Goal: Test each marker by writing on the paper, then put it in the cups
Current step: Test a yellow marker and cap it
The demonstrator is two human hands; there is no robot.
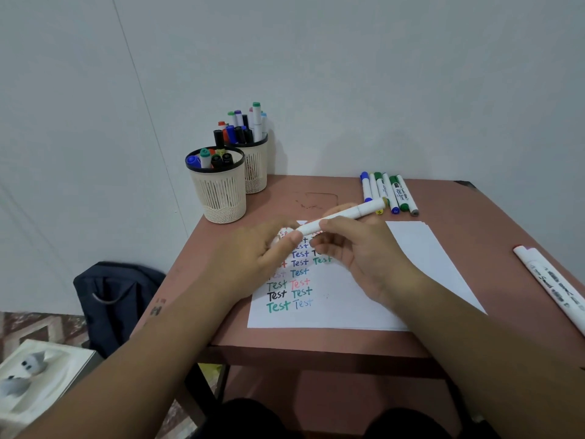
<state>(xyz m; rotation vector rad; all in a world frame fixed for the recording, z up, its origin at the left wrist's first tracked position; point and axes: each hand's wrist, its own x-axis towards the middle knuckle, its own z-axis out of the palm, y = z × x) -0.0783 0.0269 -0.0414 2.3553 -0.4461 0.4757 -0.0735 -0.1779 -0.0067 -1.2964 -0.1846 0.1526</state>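
Fingers (329,236) of the right hand (357,258) are gripping a white marker (342,217) above the paper (364,299) on the bench (316,340), while the left hand (253,258) is pinching its near end. Two cups (221,191) are standing at the far left corner.

This looks like a plain room in a home, used as a small study corner: a little reddish-brown table (348,340) stands against a bare pale wall (348,74). Left of the left hand (253,258), a dark backpack (114,299) leans on the wall over patterned floor tiles (38,327). Beyond both hands, two slotted cups (221,191) hold markers.
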